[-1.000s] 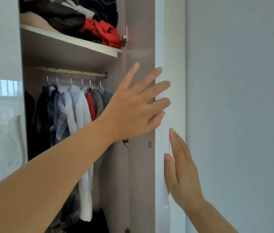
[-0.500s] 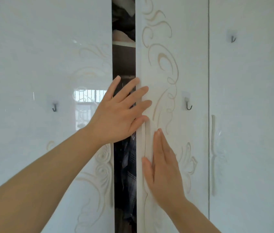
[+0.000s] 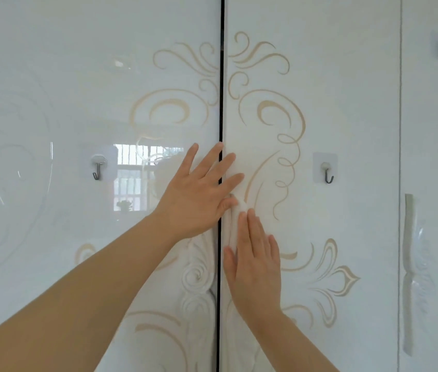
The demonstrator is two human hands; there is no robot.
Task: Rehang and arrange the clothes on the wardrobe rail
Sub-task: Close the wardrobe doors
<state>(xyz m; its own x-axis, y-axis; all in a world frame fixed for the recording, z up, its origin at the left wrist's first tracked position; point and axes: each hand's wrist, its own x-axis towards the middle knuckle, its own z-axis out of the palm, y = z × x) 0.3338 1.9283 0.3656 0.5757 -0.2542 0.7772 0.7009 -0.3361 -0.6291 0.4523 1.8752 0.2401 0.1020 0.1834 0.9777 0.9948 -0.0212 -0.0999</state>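
Two tall glossy white wardrobe doors with beige scroll ornament, left door [image 3: 78, 130] and right door [image 3: 333, 130], are being held closed; only a thin dark vertical seam [image 3: 222, 76] is showing between them. The clothes and rail are lying behind these panels, beyond both hands, and are not being seen. The left hand [image 3: 199, 194] is being pressed flat, fingers spread, across the seam. The right hand [image 3: 255, 267] is being laid flat, fingers together, on the right door just beside the seam, lower and nearer. Nothing is being gripped.

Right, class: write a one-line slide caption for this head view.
Left hand and right hand pressed flat against nearly shut white wardrobe doors.
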